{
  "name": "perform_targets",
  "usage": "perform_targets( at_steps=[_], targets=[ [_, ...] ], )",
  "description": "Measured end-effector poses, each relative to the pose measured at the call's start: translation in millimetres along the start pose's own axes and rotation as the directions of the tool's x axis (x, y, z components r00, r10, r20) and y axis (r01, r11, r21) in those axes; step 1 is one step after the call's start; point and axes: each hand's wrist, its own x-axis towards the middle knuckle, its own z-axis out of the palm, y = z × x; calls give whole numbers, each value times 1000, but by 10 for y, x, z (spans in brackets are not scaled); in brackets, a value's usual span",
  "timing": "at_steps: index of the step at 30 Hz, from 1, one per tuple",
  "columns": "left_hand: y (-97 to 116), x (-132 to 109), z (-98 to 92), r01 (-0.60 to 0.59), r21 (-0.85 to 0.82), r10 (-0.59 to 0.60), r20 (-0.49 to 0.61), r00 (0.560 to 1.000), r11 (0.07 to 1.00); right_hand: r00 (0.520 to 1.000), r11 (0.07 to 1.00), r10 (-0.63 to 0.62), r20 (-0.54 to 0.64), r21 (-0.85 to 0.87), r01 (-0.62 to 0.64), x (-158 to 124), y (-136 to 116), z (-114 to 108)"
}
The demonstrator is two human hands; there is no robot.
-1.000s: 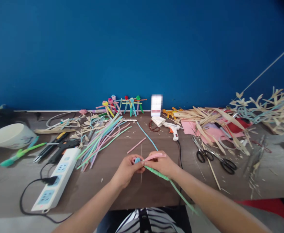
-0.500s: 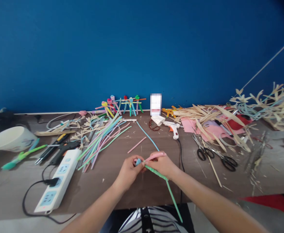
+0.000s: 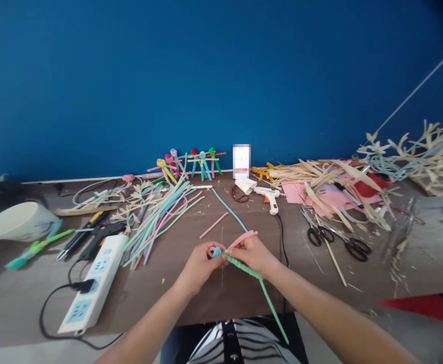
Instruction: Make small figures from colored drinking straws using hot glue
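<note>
Both hands meet over the table's front part on a pipe cleaner figure. My left hand (image 3: 202,262) is closed, pinching its blue-and-pink curled end (image 3: 216,252) between thumb and fingers. My right hand (image 3: 252,254) is closed around the part beside it, where a pink pipe cleaner (image 3: 243,237) sticks up over the fingers. Below the right hand runs a tightly coiled green pipe cleaner (image 3: 244,268), its straight green tail (image 3: 276,314) hanging towards my lap. The join between the fingertips is partly hidden. Beyond the right hand lies a blue pipe cleaner (image 3: 229,208).
Left are a power strip (image 3: 99,283), a white bowl (image 3: 18,221) and loose pipe cleaners (image 3: 160,217). Several pipe cleaner figures (image 3: 202,162) stand against the wall. A white glue gun (image 3: 270,198), black-handled scissors (image 3: 357,248) and dried strips (image 3: 312,174) lie right. A short pink piece (image 3: 213,225) lies ahead.
The pink pipe cleaner in my right hand now tilts up more steeply. Both hands stay in nearly the same place, and the view has shifted slightly.
</note>
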Motion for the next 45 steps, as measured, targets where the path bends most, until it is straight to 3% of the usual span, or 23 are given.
perform_targets(
  at_steps=[12, 15, 18, 21, 25, 30, 34, 36, 39, 45],
  targets=[
    [-63, 32, 2, -82, 162, 95, -73, 993, 983, 998, 986, 32, 44, 162, -39, -2, 51, 26],
    [-36, 49, -2, -59, 126, 74, -119, 990, 990, 998, 999, -38, 41, 9, 38, -31, 45, 32],
    [-23, 55, -1, 1, 27, 3, -138, 990, 1000, 987, 947, -156, -34, -289, 140, -77, 54, 34],
    [-16, 43, -2, 79, -115, -86, -62, 994, 990, 951, 782, -294, -92, -595, 185, -141, 52, 28],
    [-22, 38, -7, 133, -183, -138, -14, 990, 974, 909, 462, -415, 27, -855, 236, -234, 3, 33],
    [-27, 61, 22, 18, 30, -16, -76, 997, 999, 913, 50, -352, 207, -970, 239, -315, -49, 130],
    [18, 58, 44, -28, 205, 47, -88, 995, 978, 919, -127, -297, 257, -965, 229, -333, -110, 183],
    [33, 58, 34, -29, 219, 44, -67, 997, 975, 908, -143, -296, 297, -954, 265, -324, -159, 167],
    [15, 67, 0, -37, 252, 45, -24, 999, 967, 900, -96, -304, 311, -950, 296, -295, -221, 115],
    [-93, 82, -34, -101, 381, 122, -30, 992, 919, 930, 146, -292, 224, -950, 274, -211, -232, 50]
  ],
)
